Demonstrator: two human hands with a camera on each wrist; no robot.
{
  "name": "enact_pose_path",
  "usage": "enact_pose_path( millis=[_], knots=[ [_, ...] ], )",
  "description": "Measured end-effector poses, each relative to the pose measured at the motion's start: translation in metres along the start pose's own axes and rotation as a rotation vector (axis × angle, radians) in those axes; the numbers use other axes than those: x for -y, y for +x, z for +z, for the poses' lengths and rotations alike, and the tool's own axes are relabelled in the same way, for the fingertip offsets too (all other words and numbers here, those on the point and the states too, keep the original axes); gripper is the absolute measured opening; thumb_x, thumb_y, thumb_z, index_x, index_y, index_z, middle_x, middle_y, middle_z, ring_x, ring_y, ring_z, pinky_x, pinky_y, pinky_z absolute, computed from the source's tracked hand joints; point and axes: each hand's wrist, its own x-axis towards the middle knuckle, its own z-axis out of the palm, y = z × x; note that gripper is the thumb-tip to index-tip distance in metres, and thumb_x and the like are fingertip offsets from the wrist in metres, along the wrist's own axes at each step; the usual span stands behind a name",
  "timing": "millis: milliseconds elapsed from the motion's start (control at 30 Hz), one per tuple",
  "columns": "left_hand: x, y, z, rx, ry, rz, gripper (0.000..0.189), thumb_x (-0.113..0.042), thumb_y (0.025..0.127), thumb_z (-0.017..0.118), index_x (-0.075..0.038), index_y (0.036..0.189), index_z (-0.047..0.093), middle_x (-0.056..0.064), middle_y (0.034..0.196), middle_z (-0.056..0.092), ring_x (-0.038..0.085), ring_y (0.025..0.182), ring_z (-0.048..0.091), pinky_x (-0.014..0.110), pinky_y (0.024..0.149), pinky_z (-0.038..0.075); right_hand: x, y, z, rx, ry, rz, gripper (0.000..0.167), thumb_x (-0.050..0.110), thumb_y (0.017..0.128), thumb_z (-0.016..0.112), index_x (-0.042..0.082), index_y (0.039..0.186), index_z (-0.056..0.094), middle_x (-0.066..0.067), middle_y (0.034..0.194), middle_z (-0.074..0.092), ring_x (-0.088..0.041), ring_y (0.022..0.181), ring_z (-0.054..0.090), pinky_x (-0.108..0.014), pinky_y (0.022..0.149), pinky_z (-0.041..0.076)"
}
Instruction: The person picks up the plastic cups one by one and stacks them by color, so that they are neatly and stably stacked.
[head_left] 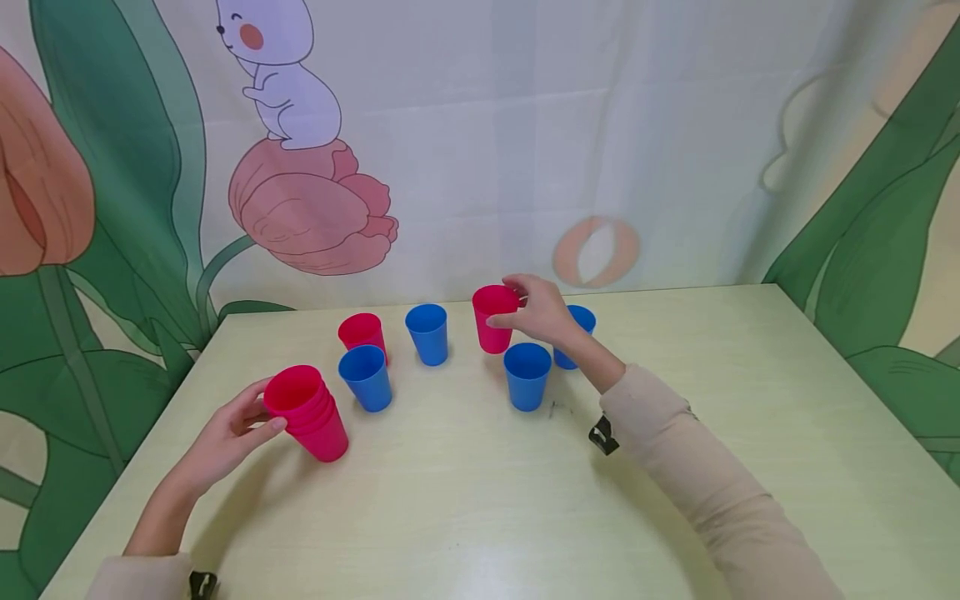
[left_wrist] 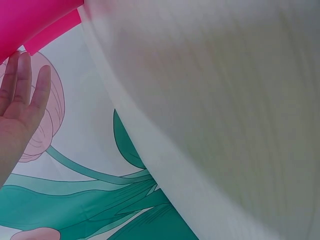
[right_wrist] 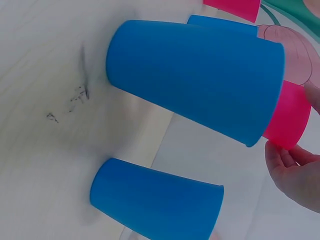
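At the left, my left hand grips a stack of nested red cups near the top rim, thumb at the near side. The stack leans in the head view; in the left wrist view only a corner of the pink-red stack shows above the fingers. Toward the back, my right hand holds a single red cup between thumb and fingers, its mouth up. A blue cup stands just in front of that hand, and another blue cup is partly hidden behind the wrist.
A blue cup stands at the back middle. Left of it, a red cup is partly covered by a nearer blue cup. Behind the pale tabletop hangs a printed curtain. Dark marks spot the surface.
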Motion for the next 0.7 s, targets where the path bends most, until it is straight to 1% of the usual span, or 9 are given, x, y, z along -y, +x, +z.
enact_pose_path(
  millis=[400, 700],
  knots=[
    [0.000, -0.001, 0.001, 0.002, -0.003, -0.012, 0.054, -0.007, 0.088, 0.059, -0.002, 0.136, 0.034, -0.018, 0.112, 0.050, 0.000, 0.095, 0.053, 0.024, 0.072, 0.051, 0.006, -0.007, -0.007, -0.008, 0.026, -0.017, 0.072, 0.023, 0.073, 0.076, 0.007, 0.134, 0.041, -0.010, 0.126, 0.050, -0.026, 0.108, 0.050, -0.035, 0.077, 0.051],
    [0.000, 0.000, 0.001, -0.002, -0.001, -0.004, 0.054, -0.007, 0.087, 0.059, -0.001, 0.135, 0.034, -0.019, 0.110, 0.051, 0.001, 0.094, 0.053, 0.024, 0.072, 0.050, 0.015, -0.013, -0.016, 0.000, 0.042, -0.041, 0.072, 0.023, 0.073, 0.076, 0.007, 0.134, 0.042, -0.010, 0.127, 0.049, -0.027, 0.109, 0.049, -0.037, 0.079, 0.050]
  ],
)
